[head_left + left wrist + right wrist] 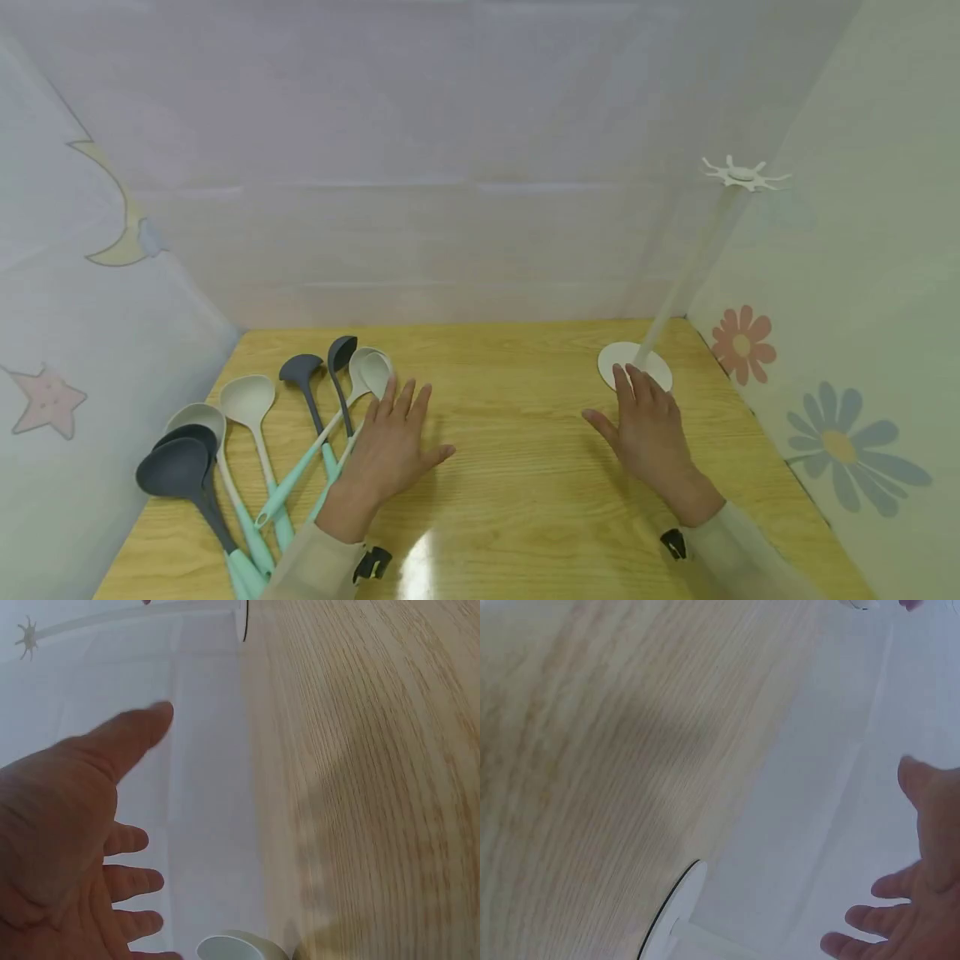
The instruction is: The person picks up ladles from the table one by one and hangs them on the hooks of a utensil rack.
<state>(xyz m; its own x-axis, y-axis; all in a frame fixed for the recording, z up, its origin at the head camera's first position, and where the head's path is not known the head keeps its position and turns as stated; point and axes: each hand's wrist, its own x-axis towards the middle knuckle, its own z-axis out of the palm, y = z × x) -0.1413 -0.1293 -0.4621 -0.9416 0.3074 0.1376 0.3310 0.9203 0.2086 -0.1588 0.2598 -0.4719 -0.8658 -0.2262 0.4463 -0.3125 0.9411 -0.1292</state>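
My left hand [388,452] hovers with fingers spread over the table, at the right edge of a group of kitchen utensils, and holds nothing. Under and beside it lie cream spoons [377,372] and a small dark ladle [342,353]; the hand hides part of a mint handle. Farther left are a cream ladle [247,398], a large dark ladle [174,468] and several others with mint handles. My right hand [651,437], also empty, is in front of a white utensil stand, its fingertips overlapping the round base [611,357] in the head view; the right wrist view shows them apart.
The stand's thin pole [678,287] rises to a hooked top [741,174] near the right wall. Patterned sheets enclose the wooden table [510,500] at the back [450,250] and both sides.
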